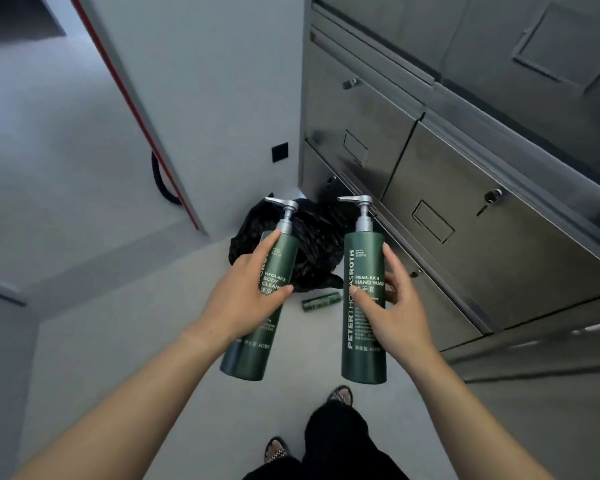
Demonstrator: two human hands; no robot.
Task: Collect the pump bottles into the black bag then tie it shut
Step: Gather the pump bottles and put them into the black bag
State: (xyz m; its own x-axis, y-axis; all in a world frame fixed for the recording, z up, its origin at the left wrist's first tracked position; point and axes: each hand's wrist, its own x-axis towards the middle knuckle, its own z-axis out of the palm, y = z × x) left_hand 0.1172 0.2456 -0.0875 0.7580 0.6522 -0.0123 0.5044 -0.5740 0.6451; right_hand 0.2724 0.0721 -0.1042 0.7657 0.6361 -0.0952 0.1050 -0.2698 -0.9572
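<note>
My left hand [243, 292] grips a green pump bottle [253, 344] labelled body cleanser, held upright and slightly tilted. My right hand [392, 306] grips a second green pump bottle [362, 258] labelled hand wash, upright. Both have silver pump heads pointing left. On the floor beyond them lies the crumpled black bag [312, 244], pushed into the corner between the wall and the cabinets. A small dark green bottle [321, 301] lies on its side on the floor just in front of the bag, between the two held bottles.
Stainless steel cabinets [465, 188] with locks and label holders fill the right side. A grey door panel [194, 98] with a red edge and a black handle stands at the left. My feet in sandals [340, 396] are on the grey floor below.
</note>
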